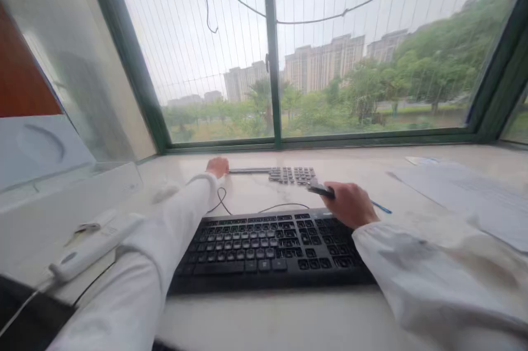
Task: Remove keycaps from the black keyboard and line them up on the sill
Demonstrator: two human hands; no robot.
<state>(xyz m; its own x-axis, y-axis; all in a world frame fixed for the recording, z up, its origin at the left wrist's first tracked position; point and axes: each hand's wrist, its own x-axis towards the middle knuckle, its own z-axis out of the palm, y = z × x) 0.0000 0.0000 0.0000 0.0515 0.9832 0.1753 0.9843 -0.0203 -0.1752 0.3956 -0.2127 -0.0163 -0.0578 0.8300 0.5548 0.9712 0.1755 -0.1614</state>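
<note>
The left hand [217, 166] is far out across the pale stone sill [256, 318], fingers curled over the left end of a thin grey keyboard [284, 174] lying just under the green window frame [272, 54]. How tightly it grips I cannot tell; the fingertips are hidden. The right hand [350, 203] is closed around a dark slim object [320, 190] at that keyboard's right end, a blue pen-like tip [381, 208] poking out behind the knuckles. Almost no room beyond the grips: the frame runs right behind. Nearer than both hands sits a black full-size keyboard [268, 249], its cable [231, 209] looping between the two boards. Right of the right hand, white paper sheets [462, 191] lie well apart, with bare sill between. Left of the left sleeve, a white oblong device [94, 246] rests on a white box [61, 213], both blurred. The sleeves cover both wrists.
</note>
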